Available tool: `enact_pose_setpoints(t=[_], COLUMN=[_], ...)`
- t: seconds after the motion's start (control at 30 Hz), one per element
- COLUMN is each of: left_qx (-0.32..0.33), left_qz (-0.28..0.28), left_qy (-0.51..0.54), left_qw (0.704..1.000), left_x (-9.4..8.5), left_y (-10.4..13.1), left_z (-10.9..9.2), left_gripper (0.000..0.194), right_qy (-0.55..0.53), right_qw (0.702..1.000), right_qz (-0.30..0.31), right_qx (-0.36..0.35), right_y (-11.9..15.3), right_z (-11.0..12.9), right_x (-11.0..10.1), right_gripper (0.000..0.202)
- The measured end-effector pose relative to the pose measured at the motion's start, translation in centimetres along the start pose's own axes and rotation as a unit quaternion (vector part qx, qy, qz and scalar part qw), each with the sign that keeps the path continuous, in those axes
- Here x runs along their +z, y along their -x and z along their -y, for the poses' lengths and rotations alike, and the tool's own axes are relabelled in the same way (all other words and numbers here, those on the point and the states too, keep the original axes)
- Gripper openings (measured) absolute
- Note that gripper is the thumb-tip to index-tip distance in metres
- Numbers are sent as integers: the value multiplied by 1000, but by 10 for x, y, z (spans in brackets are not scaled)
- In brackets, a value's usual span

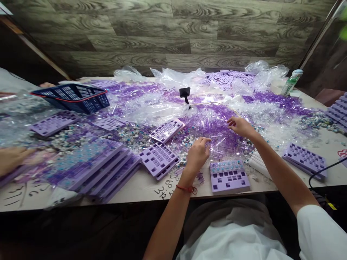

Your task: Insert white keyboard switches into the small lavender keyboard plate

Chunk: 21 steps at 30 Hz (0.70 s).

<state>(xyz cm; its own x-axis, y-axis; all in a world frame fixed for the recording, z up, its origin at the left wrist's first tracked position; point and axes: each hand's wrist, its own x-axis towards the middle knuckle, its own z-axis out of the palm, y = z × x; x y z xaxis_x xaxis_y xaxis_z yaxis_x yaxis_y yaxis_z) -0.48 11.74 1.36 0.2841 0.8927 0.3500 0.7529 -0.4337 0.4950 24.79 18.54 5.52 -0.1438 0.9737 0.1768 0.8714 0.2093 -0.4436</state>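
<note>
My left hand (199, 153) is over the loose parts at the table's middle, its fingers bent inward; whatever they may hold is hidden. Farther right and forward, my right hand (240, 127) hangs over a heap of clear purple plastic pieces (219, 131), fingers reaching out and slightly apart. Between my forearms, near the table edge, lies a purple keyboard case (230, 183) with square openings; small clear-and-blue switches (227, 166) fill its far rows. Two stacked purple keyboard cases (158, 159) lie left of my left hand, and another case (166, 130) rests beyond them, tilted.
A taller stack of cases (108, 177) stands at left, near another person's hand (15, 159). A blue basket (73, 99) sits behind. A black stand (185, 94), plastic bags (181, 77) and a bottle (291, 83) are farther back. More cases (305, 159) lie at right.
</note>
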Motion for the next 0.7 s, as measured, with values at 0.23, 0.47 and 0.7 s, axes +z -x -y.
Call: enact_pose_setpoints(t=[0.23,0.47,0.7], left_qx=[14,9,4], left_qz=[-9,-6,-3], left_qy=[0,-4,-3], left_qw=[1000,1000,1000], left_x=[1,1,-1], left_y=[0,0,0], left_z=[2,1,0], left_gripper=[24,23,24], right_qy=[-33,-53,-15], right_qw=[998,996,997], right_qz=[38,35,3], right_qx=[-32,-62,-79], right_y=[1,-1,-6], right_z=[-3,-6,-9], right_x=[13,14,16], right_gripper=[35,48,57])
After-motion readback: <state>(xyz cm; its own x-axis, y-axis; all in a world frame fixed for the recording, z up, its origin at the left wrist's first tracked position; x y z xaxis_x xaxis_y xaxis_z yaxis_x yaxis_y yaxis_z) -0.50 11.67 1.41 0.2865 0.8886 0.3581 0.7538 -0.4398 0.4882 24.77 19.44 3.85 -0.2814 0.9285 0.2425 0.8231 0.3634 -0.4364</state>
